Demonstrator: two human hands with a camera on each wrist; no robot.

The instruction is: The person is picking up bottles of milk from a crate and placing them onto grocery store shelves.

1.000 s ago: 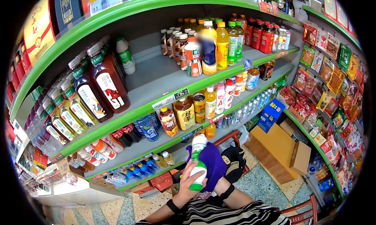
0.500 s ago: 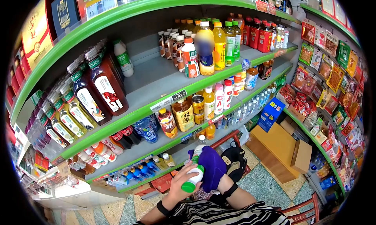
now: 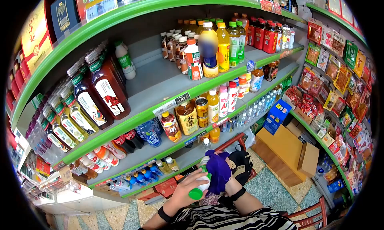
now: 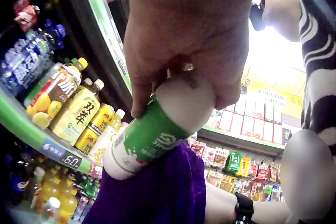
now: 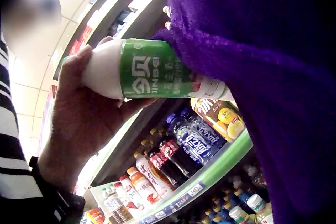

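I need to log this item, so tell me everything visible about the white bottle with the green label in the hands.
The bottle is white, plastic-looking, with a green wrap label bearing white lettering and a green cap. It lies tilted, cap toward the person. The left hand grips its cap end; a purple cloth, held by the right hand, presses against its far end.

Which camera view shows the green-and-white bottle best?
The right wrist view: the bottle lies sideways with its green label readable, gripped by the left hand, the purple cloth against it. The left wrist view shows it from below; the head view shows it small and partly covered.
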